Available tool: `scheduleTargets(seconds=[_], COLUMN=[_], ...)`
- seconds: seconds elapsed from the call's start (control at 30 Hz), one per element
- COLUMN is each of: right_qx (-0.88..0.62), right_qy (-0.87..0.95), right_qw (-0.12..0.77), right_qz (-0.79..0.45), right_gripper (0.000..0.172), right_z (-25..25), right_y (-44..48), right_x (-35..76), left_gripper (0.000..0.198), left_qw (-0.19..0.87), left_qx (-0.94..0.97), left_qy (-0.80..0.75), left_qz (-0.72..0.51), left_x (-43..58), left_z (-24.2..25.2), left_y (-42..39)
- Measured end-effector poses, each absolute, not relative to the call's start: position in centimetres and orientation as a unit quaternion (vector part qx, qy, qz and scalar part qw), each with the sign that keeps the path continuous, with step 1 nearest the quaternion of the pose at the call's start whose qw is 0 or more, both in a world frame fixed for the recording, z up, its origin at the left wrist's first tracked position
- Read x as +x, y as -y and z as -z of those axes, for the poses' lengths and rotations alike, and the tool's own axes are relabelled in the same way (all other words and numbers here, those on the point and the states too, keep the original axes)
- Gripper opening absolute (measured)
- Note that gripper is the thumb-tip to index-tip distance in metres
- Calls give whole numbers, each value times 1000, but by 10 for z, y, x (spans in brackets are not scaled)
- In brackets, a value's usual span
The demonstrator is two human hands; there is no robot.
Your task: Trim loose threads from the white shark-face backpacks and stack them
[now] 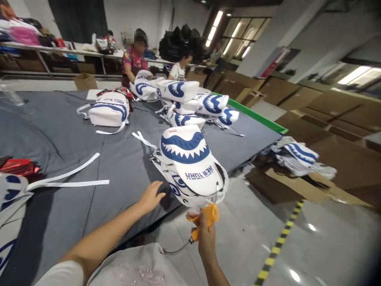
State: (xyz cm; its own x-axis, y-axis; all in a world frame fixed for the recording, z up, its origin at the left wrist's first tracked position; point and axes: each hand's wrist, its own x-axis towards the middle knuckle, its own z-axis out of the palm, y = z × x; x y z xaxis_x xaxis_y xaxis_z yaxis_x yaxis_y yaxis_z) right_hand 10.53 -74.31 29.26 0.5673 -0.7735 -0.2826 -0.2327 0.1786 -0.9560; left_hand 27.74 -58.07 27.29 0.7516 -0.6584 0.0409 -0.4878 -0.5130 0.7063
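Note:
A white backpack [190,163] with a blue shark-mouth print and "NEW YORK" lettering lies at the near edge of the grey-covered table [59,135]. My left hand [151,196] rests flat on the cloth just left of it, fingers apart, holding nothing. My right hand [204,230] grips an orange tool [206,220] with a thin cord hanging from it, its tip close under the backpack's lower edge. Two loose white straps [71,178] lie on the cloth to the left.
Several more shark backpacks [190,103] are piled at the table's far end, one [109,110] apart on the left. Two people work behind them. Cardboard and more bags [297,159] lie on the floor at right, beside a yellow-black floor stripe [276,242].

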Motion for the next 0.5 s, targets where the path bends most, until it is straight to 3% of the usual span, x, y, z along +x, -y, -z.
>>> scheduleTargets(seconds=[0.2,0.27,0.37,0.5], right_qx=[-510,-517,-552,-535], right_qy=[-558,-574,-570,-556], right_qw=[613,590,564,589], right_qz=[232,235,229,240], right_gripper=[77,77,74,76], right_z=[-275,-265,-247,-218], right_y=[763,756,752,762], right_x=[9,-11,-31,-33], left_gripper=[90,78,43,31], left_qw=[253,240,248,322], left_qx=[780,793,832,881], left_qy=[570,556,490,346], left_qz=[51,60,77,15], left_x=[267,278,303,350], left_z=[-287,-290,-304,-360], left_y=[716,744,767,762])
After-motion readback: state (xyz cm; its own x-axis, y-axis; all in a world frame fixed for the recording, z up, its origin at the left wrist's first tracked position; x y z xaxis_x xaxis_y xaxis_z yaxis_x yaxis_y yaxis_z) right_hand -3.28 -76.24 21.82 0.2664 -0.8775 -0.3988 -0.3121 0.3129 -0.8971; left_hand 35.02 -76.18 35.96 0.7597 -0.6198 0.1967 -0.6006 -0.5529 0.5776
